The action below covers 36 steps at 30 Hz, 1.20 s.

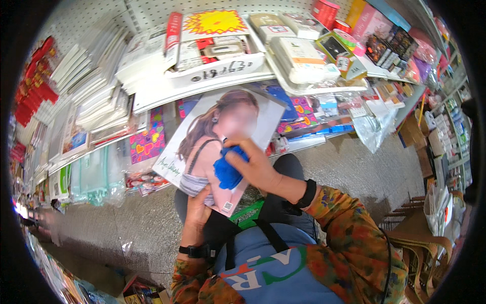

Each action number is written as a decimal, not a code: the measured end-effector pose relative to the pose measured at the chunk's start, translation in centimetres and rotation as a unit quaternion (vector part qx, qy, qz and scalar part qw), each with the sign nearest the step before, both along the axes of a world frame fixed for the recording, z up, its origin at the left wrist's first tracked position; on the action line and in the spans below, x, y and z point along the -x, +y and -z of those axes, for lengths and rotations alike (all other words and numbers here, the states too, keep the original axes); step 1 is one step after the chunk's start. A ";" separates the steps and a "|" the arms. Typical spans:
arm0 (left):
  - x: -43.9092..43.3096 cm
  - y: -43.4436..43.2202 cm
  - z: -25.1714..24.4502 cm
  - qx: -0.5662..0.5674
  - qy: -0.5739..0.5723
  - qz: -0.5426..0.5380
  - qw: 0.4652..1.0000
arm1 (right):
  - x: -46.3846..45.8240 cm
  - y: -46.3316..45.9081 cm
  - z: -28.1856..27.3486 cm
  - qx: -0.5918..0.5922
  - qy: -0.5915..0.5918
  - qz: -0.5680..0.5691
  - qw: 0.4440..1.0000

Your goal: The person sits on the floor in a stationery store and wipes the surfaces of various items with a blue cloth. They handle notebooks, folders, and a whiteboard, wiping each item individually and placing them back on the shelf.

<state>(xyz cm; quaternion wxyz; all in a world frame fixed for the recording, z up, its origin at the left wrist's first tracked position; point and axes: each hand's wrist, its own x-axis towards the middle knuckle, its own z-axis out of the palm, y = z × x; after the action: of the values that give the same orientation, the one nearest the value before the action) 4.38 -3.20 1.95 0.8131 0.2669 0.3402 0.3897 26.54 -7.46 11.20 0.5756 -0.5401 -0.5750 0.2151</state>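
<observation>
A large printed portrait poster (201, 152) of a person with long hair leans, tilted, between my lap and the shelf front. It bears handwriting-style script at its lower left and a printed code near its bottom corner. My left hand (199, 207) grips the poster's lower edge, with the thumb on the front and the fingers behind it. In my right hand (262, 167) is a bunched blue cloth (229, 169), which rests against the picture around the shoulder. The poster's top end overlaps goods under the upper shelf.
On the white upper shelf (171, 93) stands a white open-topped box (224, 70) with packaged goods. Stacked papers (98, 98) fill the left; boxed items (303, 60) and ribbon rolls lie right. A clear plastic bag (374, 131) hangs off the lower shelf. A brown chair (421, 243) is at right.
</observation>
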 end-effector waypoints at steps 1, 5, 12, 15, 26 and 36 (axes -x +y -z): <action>0.1 -0.1 0.1 -0.033 -0.041 0.009 0.999 | 1.1 0.6 0.5 -0.053 -0.150 -0.004 0.987; 0.3 -0.1 0.4 0.001 -0.034 -0.019 0.999 | 4.3 1.0 3.6 0.012 -0.330 -0.213 0.920; 0.0 -0.4 -0.3 0.027 -0.004 -0.013 1.000 | -2.4 4.0 6.0 -0.039 -0.504 -0.041 0.862; 0.1 -0.3 -0.5 0.035 0.000 -0.016 0.999 | -6.6 5.2 6.1 0.046 -0.531 0.071 0.843; 0.3 -0.4 -0.8 0.050 -0.014 0.000 0.999 | -10.5 5.9 7.0 0.164 -0.418 0.211 0.868; 0.7 -0.4 0.3 0.019 -0.004 -0.015 1.000 | 4.2 -3.0 5.3 0.000 -0.295 -0.100 0.950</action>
<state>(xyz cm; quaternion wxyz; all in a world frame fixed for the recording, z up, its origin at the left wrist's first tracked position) 3.72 -3.56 1.61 0.8134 0.2450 0.3485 0.3961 22.30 -10.47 5.94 0.3558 -0.5192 -0.7702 0.1026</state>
